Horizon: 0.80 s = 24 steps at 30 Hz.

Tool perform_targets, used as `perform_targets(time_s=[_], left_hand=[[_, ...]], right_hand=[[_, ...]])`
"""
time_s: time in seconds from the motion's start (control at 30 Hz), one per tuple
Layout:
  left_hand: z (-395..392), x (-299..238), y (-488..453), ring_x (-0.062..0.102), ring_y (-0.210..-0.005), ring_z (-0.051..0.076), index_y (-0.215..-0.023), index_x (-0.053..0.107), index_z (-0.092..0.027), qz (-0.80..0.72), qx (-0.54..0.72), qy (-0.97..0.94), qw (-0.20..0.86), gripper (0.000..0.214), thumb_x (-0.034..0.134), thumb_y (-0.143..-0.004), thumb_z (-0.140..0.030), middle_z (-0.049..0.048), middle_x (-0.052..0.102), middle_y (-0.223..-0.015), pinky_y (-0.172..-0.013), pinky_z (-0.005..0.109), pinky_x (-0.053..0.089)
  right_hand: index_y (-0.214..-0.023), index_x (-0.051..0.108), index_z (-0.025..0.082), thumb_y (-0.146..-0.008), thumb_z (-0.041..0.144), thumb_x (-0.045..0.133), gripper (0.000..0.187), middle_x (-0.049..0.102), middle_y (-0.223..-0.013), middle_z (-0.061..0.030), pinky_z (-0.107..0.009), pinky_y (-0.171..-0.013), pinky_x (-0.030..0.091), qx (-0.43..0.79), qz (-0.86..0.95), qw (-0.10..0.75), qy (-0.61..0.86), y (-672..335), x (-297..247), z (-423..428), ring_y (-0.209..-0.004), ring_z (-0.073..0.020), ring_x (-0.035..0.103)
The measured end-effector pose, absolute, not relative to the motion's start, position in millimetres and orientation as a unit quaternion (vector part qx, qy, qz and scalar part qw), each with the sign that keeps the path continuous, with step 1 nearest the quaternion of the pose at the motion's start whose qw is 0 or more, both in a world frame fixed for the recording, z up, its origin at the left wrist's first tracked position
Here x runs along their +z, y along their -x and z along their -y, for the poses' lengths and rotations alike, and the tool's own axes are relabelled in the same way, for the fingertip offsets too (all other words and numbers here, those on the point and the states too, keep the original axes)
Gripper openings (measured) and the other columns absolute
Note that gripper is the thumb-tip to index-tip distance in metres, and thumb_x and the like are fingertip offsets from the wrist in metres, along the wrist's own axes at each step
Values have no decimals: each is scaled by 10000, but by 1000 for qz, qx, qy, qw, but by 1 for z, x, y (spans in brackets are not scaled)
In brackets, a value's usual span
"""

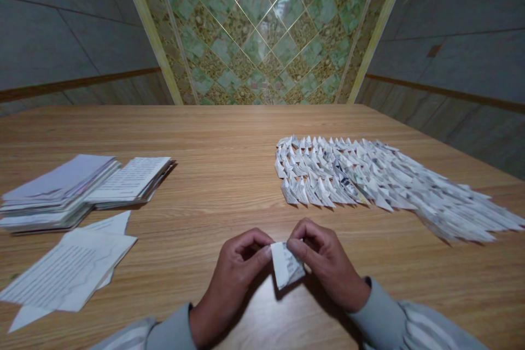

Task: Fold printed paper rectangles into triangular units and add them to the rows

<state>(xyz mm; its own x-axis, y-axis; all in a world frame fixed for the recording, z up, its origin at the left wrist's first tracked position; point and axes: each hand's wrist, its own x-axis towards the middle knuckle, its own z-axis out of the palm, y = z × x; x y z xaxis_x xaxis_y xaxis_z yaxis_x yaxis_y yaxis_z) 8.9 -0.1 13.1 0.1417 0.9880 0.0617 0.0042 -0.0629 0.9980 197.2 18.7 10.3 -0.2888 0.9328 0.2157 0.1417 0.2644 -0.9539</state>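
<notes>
Both hands meet low in the middle of the wooden table [229, 175]. My left hand [232, 281] and my right hand [326, 265] pinch a small folded piece of printed paper [287, 267] between their fingertips, holding it just above the table top. The fingers of both hands are curled and closed on the paper. Grey sleeves cover both wrists.
Many small folded paper pieces [369, 180] lie in rows at the right. An open booklet on a stack of paper [82, 188] sits at the left. Loose torn printed sheets [69, 270] lie at the near left. A tiled wall rises behind the table.
</notes>
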Motion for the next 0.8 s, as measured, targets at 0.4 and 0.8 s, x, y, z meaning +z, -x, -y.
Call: perform_targets(time_s=[0.4,0.8], left_hand=[[0,10,-9,551,-631,151,-665,674,-164,-457,456,-606,465,244,665,-851,-322,12,621,-643,-612,241,424],[-1,9,-11,537,-638,142,-673,647,-157,-459,432,-607,484,265,651,-865,-340,4,604,-652,-603,232,426]], right_hand=[[-707,588,184,-898,389,615,281,526,-659,16,-260,-593,350,440,683,414,411,-195,11,-15,-630,-136,479],[-730,600,177,-887,320,614,213,563,-708,3,-269,-639,337,395,744,366,396,-198,17,-19,-701,-152,501]])
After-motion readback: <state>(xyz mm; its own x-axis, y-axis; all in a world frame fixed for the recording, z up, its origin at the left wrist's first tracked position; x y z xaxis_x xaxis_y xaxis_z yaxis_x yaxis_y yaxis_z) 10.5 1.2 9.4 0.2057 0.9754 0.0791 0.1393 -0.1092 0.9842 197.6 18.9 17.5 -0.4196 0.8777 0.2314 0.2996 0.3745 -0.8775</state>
